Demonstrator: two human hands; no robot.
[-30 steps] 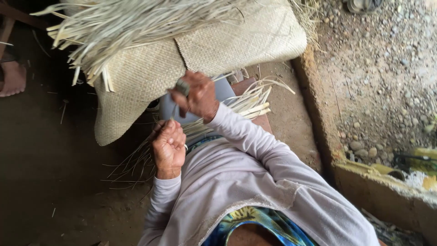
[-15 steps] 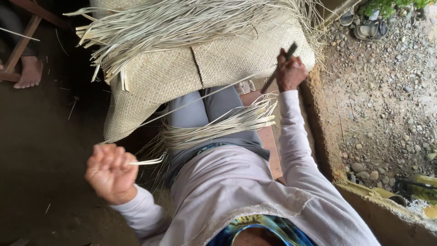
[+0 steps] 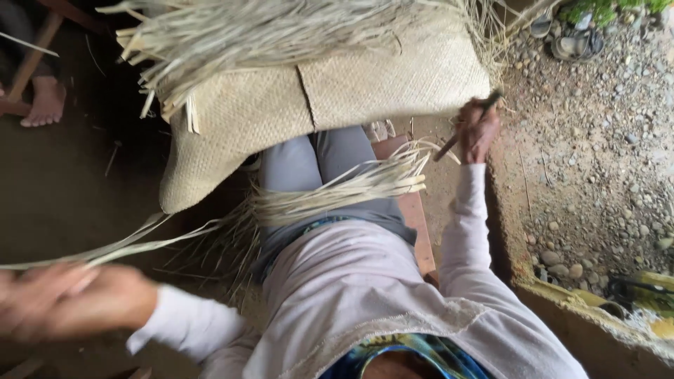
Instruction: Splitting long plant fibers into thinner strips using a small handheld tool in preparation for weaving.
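Our left hand [image 3: 67,302] is blurred, far out to the left, fingers seemingly closed on pale leaf strips [image 3: 133,242]. The strips run long and nearly level, from that hand rightward to the bundle [image 3: 337,191] across our lap. Our right hand [image 3: 479,130] grips a dark stick-like tool [image 3: 465,128] by the woven mat [image 3: 365,84], well apart from the strips.

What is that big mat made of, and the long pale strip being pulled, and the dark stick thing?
The mat looks like dried plant strips, matte tan, woven in a fine criss-cross, with loose ends fraying at its top. The strip in the left hand seems the same dried leaf, flat and pale. The stick tool in the right hand is dark; wood or metal, unclear.
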